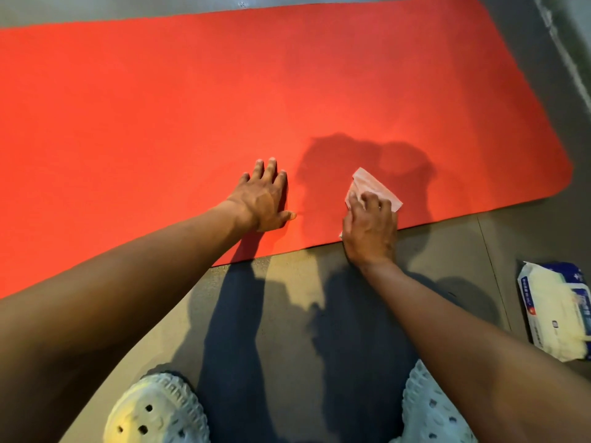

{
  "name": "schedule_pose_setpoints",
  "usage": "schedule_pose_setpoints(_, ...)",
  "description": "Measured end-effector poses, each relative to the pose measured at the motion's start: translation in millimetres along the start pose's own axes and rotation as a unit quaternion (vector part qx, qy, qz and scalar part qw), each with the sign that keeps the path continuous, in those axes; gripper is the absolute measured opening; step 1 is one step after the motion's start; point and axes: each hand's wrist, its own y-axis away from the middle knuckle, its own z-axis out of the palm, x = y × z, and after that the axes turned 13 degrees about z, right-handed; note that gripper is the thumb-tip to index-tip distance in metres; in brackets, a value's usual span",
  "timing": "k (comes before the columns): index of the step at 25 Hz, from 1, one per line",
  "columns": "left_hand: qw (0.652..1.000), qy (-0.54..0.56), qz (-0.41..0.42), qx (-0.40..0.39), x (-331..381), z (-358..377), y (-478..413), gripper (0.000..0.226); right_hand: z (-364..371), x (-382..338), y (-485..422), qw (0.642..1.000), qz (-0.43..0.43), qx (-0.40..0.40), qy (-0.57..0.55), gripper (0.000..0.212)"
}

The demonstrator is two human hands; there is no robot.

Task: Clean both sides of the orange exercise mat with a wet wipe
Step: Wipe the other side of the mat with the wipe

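Mat point(192, 91) runs long leftward from my right grip point(371, 225), curled on the wet wipe point(372, 185) at its near edge (left grip point(265, 199) spread flat, bracing).

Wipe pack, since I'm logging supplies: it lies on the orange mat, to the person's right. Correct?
Not quite. The wipe pack lies on the grey floor, clear of the orange mat, to the person's right, as the head view shows.
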Motion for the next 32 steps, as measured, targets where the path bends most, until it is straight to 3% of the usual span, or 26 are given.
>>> schedule_pose_setpoints(2, 1.0, 0.001, 0.001, -0.002, 0, 0, -1, 0.098, 1, -10, 11, 1.0, -0.012, 0.001, -0.017, 0.044)
schedule_pose_setpoints(6, 1.0, -0.002, -0.003, -0.001, 0, 2, -1, 0.099, 3, -34, 46, 0.984, -0.16, -0.026, -0.071, 0.049)
schedule_pose_setpoints(8, 1.0, 0.001, -0.005, -0.003, 1, 1, -1, 0.099, 2, -25, 35, 0.977, -0.186, -0.032, -0.095, 0.048)
schedule_pose_setpoints(12, 1.0, 0.005, -0.007, -0.009, 1, 0, 0, 0.099, 3, 3, 1, 0.992, -0.019, 0.008, -0.127, 0.033)
schedule_pose_setpoints(14, 1.0, 0.01, -0.007, -0.01, 1, 0, 0, 0.098, 1, 4, 0, 0.987, 0.012, 0.023, -0.159, 0.026)
schedule_pose_setpoints(20, 1.0, 0.011, -0.007, -0.01, 2, -2, 0, 0.098, 0, -31, 44, 0.951, -0.229, -0.074, -0.194, 0.028)
schedule_pose_setpoints(23, 1.0, 0.011, 0.0, -0.005, 4, 2, 0, 0.09, 4, -23, 25, 0.958, -0.195, -0.036, -0.205, 0.034)
schedule_pose_setpoints(26, 0.994, -0.047, 0.076, 0.065, 3, 3, 4, 0.073, 5, -3, -3, 0.987, -0.025, 0.018, -0.159, 0.022)
schedule_pose_setpoints(28, 0.98, -0.097, 0.153, 0.085, 3, 1, 6, 0.077, 6, -1, -8, 0.989, 0.037, 0.026, -0.144, 0.014)
schedule_pose_setpoints(30, 0.973, -0.105, 0.204, 0.041, 8, 1, 8, 0.084, 7, -14, 2, 0.986, -0.01, 0.012, -0.166, 0.011)
schedule_pose_setpoints(32, 0.965, -0.115, 0.237, -0.011, 19, 4, 10, 0.076, 7, -24, 16, 0.977, -0.122, -0.027, -0.172, 0.016)
